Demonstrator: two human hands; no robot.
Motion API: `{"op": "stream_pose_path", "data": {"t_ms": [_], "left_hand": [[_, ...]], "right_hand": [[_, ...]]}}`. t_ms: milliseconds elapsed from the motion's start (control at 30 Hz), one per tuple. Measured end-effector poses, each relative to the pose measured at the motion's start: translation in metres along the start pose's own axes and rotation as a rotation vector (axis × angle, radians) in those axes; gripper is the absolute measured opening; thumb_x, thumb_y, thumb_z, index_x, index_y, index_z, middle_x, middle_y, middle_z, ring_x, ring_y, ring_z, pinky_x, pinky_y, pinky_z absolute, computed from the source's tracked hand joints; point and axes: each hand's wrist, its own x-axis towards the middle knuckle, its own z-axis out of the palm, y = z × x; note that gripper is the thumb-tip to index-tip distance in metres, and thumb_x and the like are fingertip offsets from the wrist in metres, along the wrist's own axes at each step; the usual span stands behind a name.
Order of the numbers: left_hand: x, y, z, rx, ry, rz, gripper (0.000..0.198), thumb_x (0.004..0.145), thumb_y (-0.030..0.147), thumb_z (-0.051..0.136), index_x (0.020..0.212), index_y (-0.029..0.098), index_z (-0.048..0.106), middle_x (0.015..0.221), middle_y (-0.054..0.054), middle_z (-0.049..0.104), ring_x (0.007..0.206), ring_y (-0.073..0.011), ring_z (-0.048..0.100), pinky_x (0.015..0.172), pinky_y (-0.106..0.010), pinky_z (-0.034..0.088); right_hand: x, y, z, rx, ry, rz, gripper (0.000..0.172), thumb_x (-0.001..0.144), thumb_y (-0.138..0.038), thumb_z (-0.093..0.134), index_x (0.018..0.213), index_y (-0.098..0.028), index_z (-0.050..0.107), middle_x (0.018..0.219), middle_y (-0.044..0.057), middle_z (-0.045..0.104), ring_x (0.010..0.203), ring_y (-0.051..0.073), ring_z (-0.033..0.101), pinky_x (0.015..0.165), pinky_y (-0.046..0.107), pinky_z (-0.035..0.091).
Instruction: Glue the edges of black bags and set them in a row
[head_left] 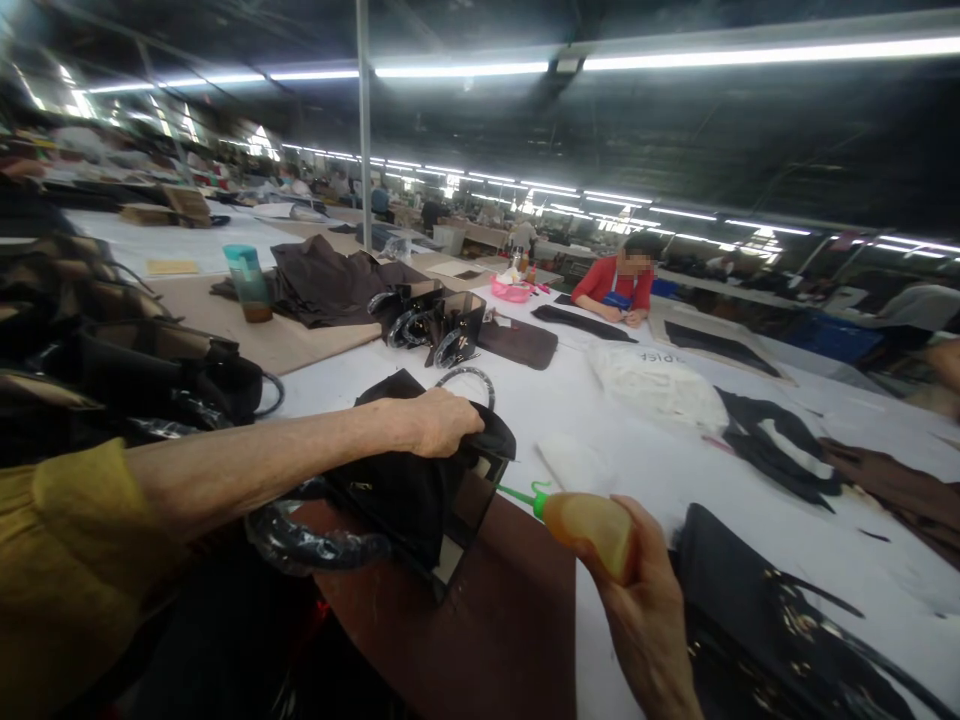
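My left hand [444,420] is closed on the top edge of a black handbag [420,495] that stands on a dark brown mat [487,620] on the white table. The bag's handles are wrapped in clear plastic. My right hand [637,590] grips a yellowish squeeze bottle [589,525] with a green nozzle. The nozzle tip points left at the bag's side, close to it. My left sleeve is mustard yellow.
More black bags [439,325] and dark fabric pieces [780,450] lie over the long white table [600,420]. A teal bottle [247,282] stands at the left. A person in red [619,285] works at the far side. Stacked bags [112,350] fill the left edge.
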Motion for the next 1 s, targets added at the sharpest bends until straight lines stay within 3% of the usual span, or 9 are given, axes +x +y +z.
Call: {"op": "stream_pose_path", "data": {"t_ms": [400,600,1000], "left_hand": [[-0.007,0.009,0.006,0.002,0.006,-0.031,0.015,0.071,0.015,0.051,0.083,0.021,0.058,0.089,-0.005,0.067,0.078,-0.0231,0.062,0.063,-0.031,0.043],[-0.019,0.014,0.012,-0.007,0.036,-0.031,0.012,0.073,0.016,0.05,0.082,0.021,0.056,0.087,-0.003,0.065,0.076,-0.0196,0.06,0.064,-0.029,0.041],[-0.05,0.035,0.024,0.074,0.122,-0.035,0.013,0.076,0.017,0.053,0.089,0.019,0.053,0.088,-0.005,0.059,0.076,-0.0207,0.057,0.07,-0.035,0.041]], "right_hand": [[-0.028,0.027,0.016,0.135,-0.1,0.234,0.058,0.068,-0.049,0.067,0.115,-0.021,0.047,0.099,0.004,0.058,0.087,0.025,0.055,0.075,0.033,0.045],[-0.034,0.031,0.019,0.129,-0.115,0.273,0.06,0.068,-0.051,0.067,0.115,-0.02,0.047,0.098,0.004,0.058,0.086,0.025,0.055,0.074,0.033,0.045],[-0.037,0.037,0.028,0.198,-0.156,0.35,0.053,0.068,-0.048,0.068,0.111,-0.021,0.051,0.093,0.002,0.061,0.085,0.025,0.056,0.076,0.034,0.045]]}}
